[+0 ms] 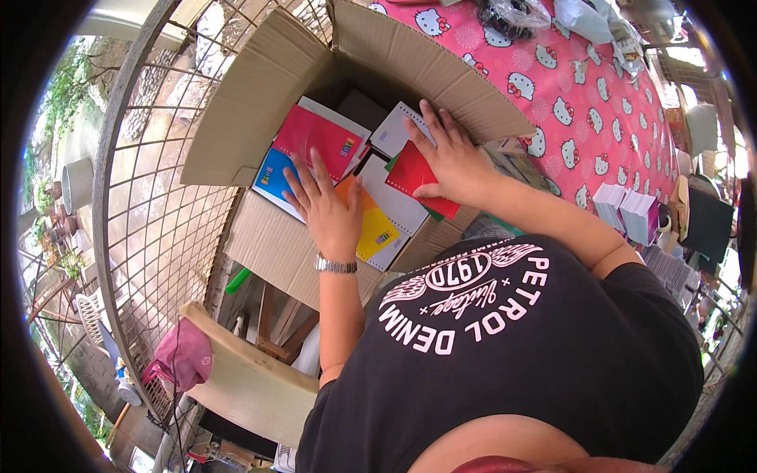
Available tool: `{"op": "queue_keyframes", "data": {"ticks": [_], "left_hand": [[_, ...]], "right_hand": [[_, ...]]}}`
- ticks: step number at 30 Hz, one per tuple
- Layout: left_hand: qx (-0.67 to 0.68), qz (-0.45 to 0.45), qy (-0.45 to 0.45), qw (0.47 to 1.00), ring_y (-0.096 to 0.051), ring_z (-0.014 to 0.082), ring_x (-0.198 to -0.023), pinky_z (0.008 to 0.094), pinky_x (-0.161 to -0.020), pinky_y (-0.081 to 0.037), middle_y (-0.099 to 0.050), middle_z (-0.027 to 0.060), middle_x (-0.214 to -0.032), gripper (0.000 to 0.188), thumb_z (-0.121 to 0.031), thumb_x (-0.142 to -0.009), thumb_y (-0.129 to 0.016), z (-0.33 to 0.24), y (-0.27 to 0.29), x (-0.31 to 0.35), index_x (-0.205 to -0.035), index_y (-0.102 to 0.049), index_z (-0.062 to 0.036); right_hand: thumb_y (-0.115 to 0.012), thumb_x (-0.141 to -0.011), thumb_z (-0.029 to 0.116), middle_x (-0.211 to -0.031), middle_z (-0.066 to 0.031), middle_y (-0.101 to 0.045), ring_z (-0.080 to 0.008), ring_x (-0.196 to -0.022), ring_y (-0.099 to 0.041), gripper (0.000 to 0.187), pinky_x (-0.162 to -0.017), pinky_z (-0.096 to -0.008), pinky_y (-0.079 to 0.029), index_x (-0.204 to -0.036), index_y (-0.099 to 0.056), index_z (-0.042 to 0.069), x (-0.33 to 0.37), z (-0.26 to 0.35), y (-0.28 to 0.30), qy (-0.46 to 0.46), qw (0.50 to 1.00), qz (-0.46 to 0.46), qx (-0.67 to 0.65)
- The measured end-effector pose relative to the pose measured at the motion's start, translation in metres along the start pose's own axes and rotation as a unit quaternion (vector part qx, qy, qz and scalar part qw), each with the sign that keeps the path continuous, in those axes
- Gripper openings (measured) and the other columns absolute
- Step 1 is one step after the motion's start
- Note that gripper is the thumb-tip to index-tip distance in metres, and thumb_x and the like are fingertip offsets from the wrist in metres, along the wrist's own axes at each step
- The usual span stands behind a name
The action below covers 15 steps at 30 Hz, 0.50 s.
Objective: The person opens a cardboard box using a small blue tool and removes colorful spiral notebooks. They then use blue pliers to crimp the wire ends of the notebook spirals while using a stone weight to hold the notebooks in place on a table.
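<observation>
An open cardboard box [272,87] holds several notebooks with punched edges. My left hand [330,217], a metal watch at its wrist, lies with fingers spread over a blue notebook [276,180] and an orange-yellow notebook [378,229]. Behind its fingertips is a pink-red notebook [315,140]. On the right, my right hand [453,162] is spread flat, its thumb over a red notebook [406,169] that has green showing beneath. White ruled sheets [394,197] show between the two hands. Neither hand is wrapped round anything; whether the palms press down is hard to tell.
A wire mesh fence [158,158] runs along the left. Behind and right of the box spreads a pink patterned cloth [583,102], with plastic bags [587,20] at its far end. Stacked books [631,209] stand at right. A maroon cap [181,355] hangs on a chair back [244,382].
</observation>
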<state>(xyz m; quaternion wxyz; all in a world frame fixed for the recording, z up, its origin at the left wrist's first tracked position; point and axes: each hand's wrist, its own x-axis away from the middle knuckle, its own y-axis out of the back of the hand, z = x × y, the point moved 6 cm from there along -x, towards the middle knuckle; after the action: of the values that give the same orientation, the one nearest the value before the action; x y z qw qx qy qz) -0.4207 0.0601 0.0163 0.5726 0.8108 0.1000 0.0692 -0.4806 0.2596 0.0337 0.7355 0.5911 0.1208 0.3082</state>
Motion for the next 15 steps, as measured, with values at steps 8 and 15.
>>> {"op": "queue_keyframes", "data": {"ticks": [8,15], "left_hand": [[-0.147,0.051,0.076,0.985,0.002,0.0370,-0.148,0.0589,-0.114,0.004,-0.005,0.0165,-0.161,0.078,-0.048,-0.095,-0.050,0.028,-0.010,0.052,-0.154,-0.013,-0.0133],[0.009,0.074,-0.190,0.979,-0.009,0.0351,-0.148,0.0579,-0.115,0.001,-0.025,0.0117,-0.157,0.048,-0.036,-0.092,-0.059,-0.061,-0.024,0.053,-0.135,-0.053,-0.0170]], "right_hand": [[-0.073,-0.078,0.017,-0.149,-0.0240,-0.029,-0.0405,-0.127,-0.045,0.094,-0.103,-0.0440,-0.043,-0.151,-0.015,0.006,-0.020,-0.030,-0.018,-0.026,0.984,0.008,-0.178],[-0.066,-0.083,0.010,-0.131,-0.0190,-0.051,-0.0386,-0.109,-0.057,0.063,-0.092,-0.0432,-0.049,-0.140,-0.041,0.007,-0.023,-0.033,0.018,-0.081,0.989,-0.033,-0.121]]}}
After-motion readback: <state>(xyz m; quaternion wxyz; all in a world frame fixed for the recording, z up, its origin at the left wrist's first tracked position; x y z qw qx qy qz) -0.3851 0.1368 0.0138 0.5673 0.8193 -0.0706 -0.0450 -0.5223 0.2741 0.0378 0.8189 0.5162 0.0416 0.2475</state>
